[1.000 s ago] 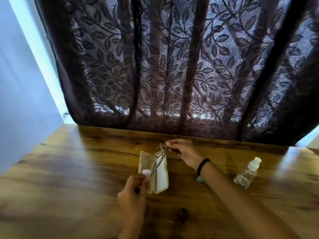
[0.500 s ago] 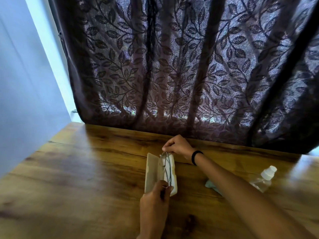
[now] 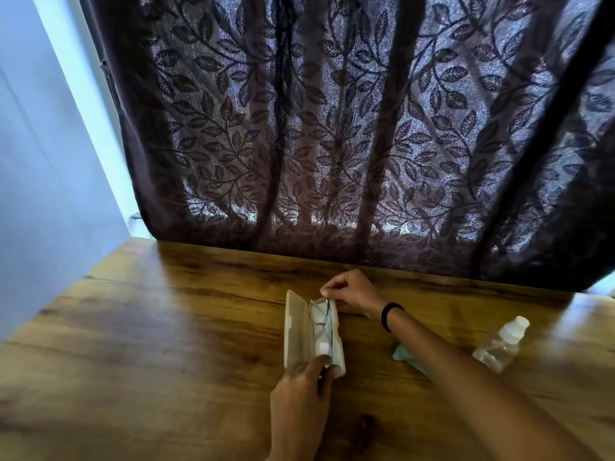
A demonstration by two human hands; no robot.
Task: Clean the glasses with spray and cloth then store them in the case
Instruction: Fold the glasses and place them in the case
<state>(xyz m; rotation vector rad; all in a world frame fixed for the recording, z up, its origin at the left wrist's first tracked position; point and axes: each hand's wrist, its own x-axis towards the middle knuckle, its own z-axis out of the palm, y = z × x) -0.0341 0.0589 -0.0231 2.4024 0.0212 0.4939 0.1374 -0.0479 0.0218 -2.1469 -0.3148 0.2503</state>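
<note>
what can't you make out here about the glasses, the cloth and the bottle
- Thin wire-framed glasses in the open beige case, head view: near end is covered by the left hand, far end by the right hand.
- Pale teal cloth, head view: mostly hidden behind the right forearm.
- Clear plastic bottle with white cap, head view: blurred, any label unreadable.
- Whether either hand's fingers actually grip the frame: too small to tell.

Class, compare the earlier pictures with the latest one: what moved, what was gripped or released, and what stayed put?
The glasses, held tilted above the open case a second ago, were lowered into it. The left hand and right hand keep hold of their ends. Case, bottle and cloth stayed put on the table.
</note>
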